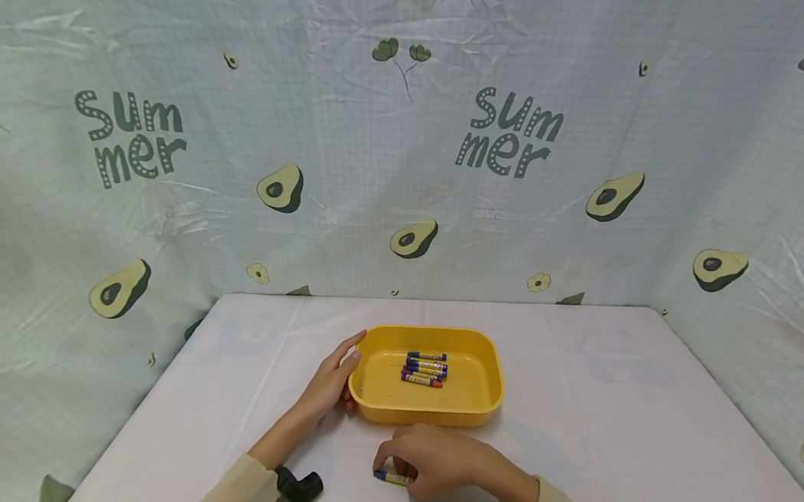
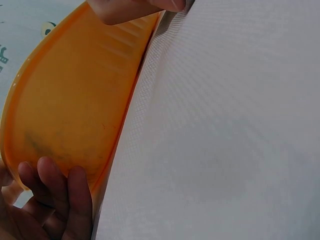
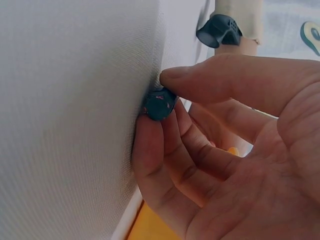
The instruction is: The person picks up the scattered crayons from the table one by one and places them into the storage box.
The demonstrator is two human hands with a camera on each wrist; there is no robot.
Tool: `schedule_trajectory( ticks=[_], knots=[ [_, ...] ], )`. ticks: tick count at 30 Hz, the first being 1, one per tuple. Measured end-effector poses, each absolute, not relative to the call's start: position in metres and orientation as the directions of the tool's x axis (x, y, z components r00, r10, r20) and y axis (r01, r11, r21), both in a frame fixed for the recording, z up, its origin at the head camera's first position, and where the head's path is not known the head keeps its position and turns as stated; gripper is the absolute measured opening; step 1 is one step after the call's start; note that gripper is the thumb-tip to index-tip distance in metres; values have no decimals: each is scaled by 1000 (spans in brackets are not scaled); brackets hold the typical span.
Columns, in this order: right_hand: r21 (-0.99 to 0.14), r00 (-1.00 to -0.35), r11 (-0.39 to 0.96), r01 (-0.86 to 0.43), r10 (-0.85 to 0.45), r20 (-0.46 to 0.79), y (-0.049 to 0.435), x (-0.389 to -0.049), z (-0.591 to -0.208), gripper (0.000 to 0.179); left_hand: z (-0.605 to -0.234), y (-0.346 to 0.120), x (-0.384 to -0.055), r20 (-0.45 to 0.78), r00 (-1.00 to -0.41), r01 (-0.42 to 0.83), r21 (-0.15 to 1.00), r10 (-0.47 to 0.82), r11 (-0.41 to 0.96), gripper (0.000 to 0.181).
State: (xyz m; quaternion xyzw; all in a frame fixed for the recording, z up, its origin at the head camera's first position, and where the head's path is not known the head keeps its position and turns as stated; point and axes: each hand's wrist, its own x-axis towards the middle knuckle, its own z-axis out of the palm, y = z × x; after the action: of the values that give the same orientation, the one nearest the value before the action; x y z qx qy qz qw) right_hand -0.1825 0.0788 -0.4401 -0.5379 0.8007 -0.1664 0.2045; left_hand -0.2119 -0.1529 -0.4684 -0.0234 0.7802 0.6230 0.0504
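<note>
A shallow yellow tray [image 1: 426, 417] stands on the white table. My left hand [image 1: 328, 381] holds its left side, thumb at the rim and fingers against the outer wall, as the left wrist view shows with the fingers [image 2: 77, 200] on the orange-looking wall. In front of the tray, my right hand [image 1: 441, 459] pinches a crayon [image 1: 391, 478] with a yellow wrapper and a dark blue end, lying close over the tablecloth. The right wrist view shows the crayon's teal end [image 3: 160, 105] between thumb and fingers. Several crayons [image 1: 422, 380] lie side by side inside the tray.
The white tablecloth [image 1: 573, 384] covers the table on both sides of the tray. Behind it hangs a pale curtain [image 1: 354, 133] printed with avocados and lettering. Black wrist mounts [image 1: 299, 486] sit on both forearms near the table's front.
</note>
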Motion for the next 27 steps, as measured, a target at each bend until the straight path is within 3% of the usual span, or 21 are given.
schedule_trajectory(
  ticks=[13, 27],
  knots=[
    [-494, -315, 344, -799, -938, -143, 79, -184, -437, 44, -466, -153, -213, -103, -994, -95, 973, 29, 209, 39],
    [-533, -334, 375, -758, -926, -176, 80, -184, -431, 44, -469, -153, -212, -97, -995, -87, 970, 32, 225, 42]
  ],
)
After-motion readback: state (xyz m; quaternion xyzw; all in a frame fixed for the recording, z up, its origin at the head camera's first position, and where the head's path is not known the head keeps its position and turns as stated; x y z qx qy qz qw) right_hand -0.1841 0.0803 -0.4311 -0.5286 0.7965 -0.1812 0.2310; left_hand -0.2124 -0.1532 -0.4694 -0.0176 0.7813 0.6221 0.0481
